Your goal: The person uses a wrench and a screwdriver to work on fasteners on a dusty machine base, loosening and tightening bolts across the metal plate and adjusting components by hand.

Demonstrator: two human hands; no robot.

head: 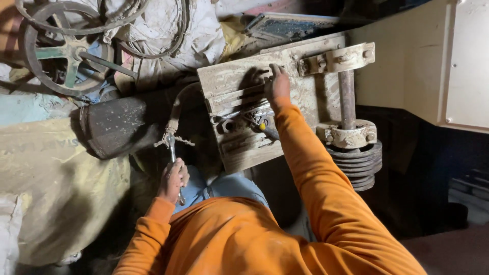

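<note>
L hand is closed in a fist round the shank of a slim grey metal wrench, whose upper end pokes up above the knuckles twd a frayed knot of pale cord tied on a curved dusty hose. R hand lies flat, fingers pressed together and pointing up, palm down on a dirty cream-painted metal mounting plate; just below its wrist sit a bolt cluster w/ a small yellow-tipped fitting. To the R of that hand a rusty vertical steel shaft runs from a cream bracket down to a stacked dark grooved pulley. Up-left of the L hand stands a spoked iron belt wheel, w/ a dark cylindrical motor housing beside it; left of it, a dusty yellowish sack. Both sleeves orange.
</note>
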